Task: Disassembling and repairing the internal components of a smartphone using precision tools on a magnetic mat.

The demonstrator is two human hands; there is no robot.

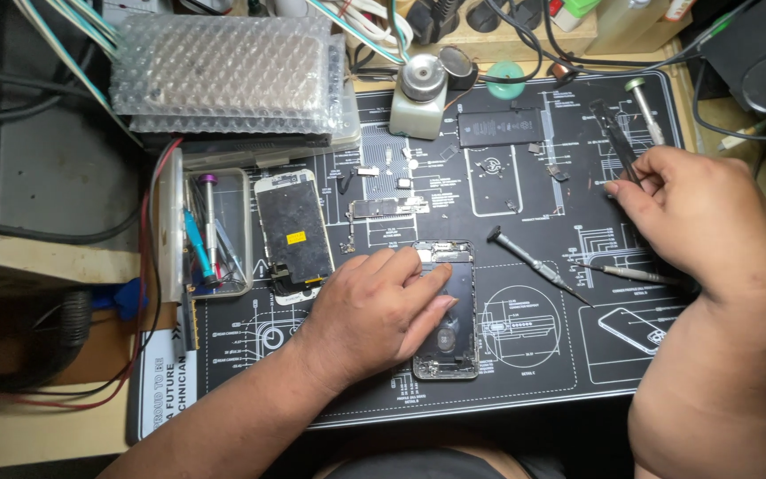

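Black and gutted, the opened phone is lying near the front middle of the printed work mat, its long axis running away from the person, top end towards the back of the desk. The left hand is pressing down on it from the left side, palm flat and fingers spread loosely over the upper half, so this hand is resting on the phone rather than clamped round it. The right hand is sitting well apart, off to the right and further back, with its fingers pinched together on a pair of tweezers whose points are aiming away towards the back edge of the mat. So the phone is lying to the left of and nearer than that grip, and the left hand is by far the closer of the two. Between the hands a small screwdriver is lying at a slant, just beside the phone's upper right corner, and a thinner probe is lying beyond it, near the right wrist. Just to the left of the phone a detached screen is lying face down, roughly parallel to it, and beside that a clear tray is holding more tools. Further back a flat dark battery is lying crosswise, with a sheet of bubble wrap over at the back left.
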